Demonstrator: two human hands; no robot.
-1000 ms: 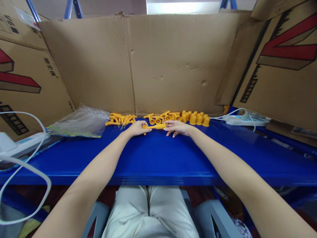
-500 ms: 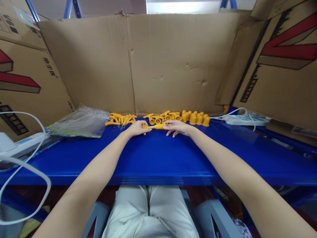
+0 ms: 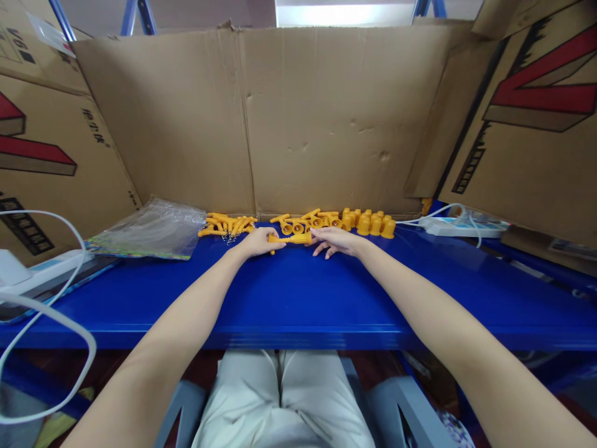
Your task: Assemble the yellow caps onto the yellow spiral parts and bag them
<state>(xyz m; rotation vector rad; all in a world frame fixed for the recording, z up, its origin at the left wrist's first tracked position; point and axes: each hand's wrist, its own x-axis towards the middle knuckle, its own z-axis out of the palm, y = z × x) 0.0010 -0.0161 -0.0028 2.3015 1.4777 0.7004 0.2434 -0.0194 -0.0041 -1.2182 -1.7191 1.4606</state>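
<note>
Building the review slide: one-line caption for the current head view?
Left hand grips a yellow piece over a blue tabletop, right hand at its flared end, yellow caps standing nearby.

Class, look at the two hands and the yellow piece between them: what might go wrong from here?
1. The left hand grips the yellow piece near one end, so it might twist or slip.
2. The right hand is close to the standing yellow cups; a sideways move could topple some.
3. The heaped yellow handles have small chains, which might tangle.
</note>
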